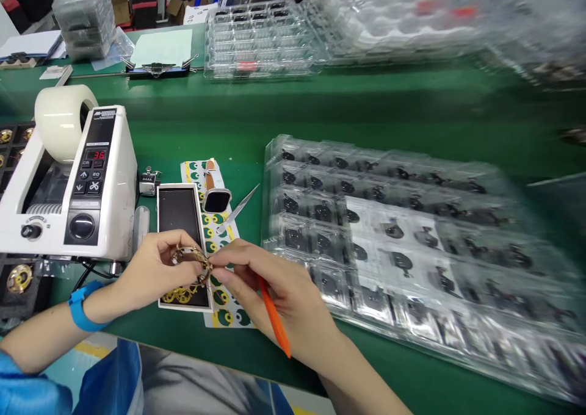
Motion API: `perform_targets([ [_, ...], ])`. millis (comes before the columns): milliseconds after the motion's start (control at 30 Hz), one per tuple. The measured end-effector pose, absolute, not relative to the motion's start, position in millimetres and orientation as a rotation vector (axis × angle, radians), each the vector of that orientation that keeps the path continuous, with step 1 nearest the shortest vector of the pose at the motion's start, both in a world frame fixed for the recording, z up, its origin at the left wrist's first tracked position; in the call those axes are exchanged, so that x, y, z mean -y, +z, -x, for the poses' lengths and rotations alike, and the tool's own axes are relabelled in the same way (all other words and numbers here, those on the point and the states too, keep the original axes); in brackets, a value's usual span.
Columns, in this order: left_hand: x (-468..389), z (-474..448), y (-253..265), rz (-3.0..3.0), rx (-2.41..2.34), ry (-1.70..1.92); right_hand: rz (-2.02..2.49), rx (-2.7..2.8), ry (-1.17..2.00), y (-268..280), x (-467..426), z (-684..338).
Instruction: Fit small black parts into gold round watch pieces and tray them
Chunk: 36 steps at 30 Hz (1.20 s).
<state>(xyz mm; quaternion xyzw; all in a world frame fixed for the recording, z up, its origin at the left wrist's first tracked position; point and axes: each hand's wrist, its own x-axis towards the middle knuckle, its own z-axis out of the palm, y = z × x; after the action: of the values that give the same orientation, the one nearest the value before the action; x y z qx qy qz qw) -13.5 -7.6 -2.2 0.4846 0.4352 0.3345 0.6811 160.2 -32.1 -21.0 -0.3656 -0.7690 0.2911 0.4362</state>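
Note:
Between its thumb and fingers my left hand [160, 271] pinches a round, gold-coloured metal ring part [191, 255]. My right hand [270, 287] is closed around a slim orange tool [273, 320] that slants down across the palm. Its thumb and forefinger meet at the right edge of the ring; whether they also pinch something small there is hidden. Below the ring lies an open white-rimmed box [180, 187] with a dark inside and several loose yellow ring pieces [182, 294]. Beside it is a sticker sheet [224, 318] with yellow and green shapes, partly covered by my right hand.
A tape dispenser [123, 177] stands left, with a tally counter [149, 182] beside it. On the sheet rest a smartwatch [217, 201] and a pointed metal tool [240, 206]. Clear plastic trays [293, 262] of dark parts spread right; more trays [256, 43] lie behind, near a clipboard [160, 49].

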Motion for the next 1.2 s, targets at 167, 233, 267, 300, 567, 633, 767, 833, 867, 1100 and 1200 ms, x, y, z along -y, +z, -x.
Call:
perform_targets([
  [167,6.9,13.1,-3.3,-1.147,-1.026,0.713,0.917,1.968,0.644,-24.2,33.6,-158.9],
  [233,7.8,13.0,-4.3,-1.178,-1.053,0.714,0.931,1.975,0.641,-24.5,34.6,-157.7],
  [267,8.2,12.9,-4.7,-1.192,-1.065,0.71,0.934,1.977,0.664,-24.5,35.0,-156.9],
  [300,8.6,12.8,-4.9,-1.202,-1.075,0.704,0.933,1.978,0.696,-24.5,35.1,-156.3],
  [567,6.9,13.9,-5.5,-1.121,-0.995,0.744,0.974,1.957,0.981,-20.1,33.6,-159.6],
  [633,6.5,14.1,-6.0,-1.122,-0.949,0.771,1.018,1.898,1.033,-19.2,34.0,-159.1],
  [767,8.8,14.9,-9.4,-1.23,-0.957,0.855,1.185,1.691,1.127,-22.7,34.1,-155.5],
  [833,10.8,16.1,-14.3,-1.454,-1.025,0.925,1.264,1.559,1.155,-26.4,33.1,-153.6],
  [867,11.6,17.0,-17.7,-1.625,-1.06,0.977,1.281,1.492,1.181,-28.0,32.4,-152.5],
  [1100,21.0,20.8,-33.1,-2.893,-1.077,1.263,1.152,1.121,1.625,-28.6,37.4,-138.3],
  [1200,37.8,19.2,-31.2,-3.001,-1.233,1.25,1.151,1.036,1.676,-31.3,47.0,-135.1],
])
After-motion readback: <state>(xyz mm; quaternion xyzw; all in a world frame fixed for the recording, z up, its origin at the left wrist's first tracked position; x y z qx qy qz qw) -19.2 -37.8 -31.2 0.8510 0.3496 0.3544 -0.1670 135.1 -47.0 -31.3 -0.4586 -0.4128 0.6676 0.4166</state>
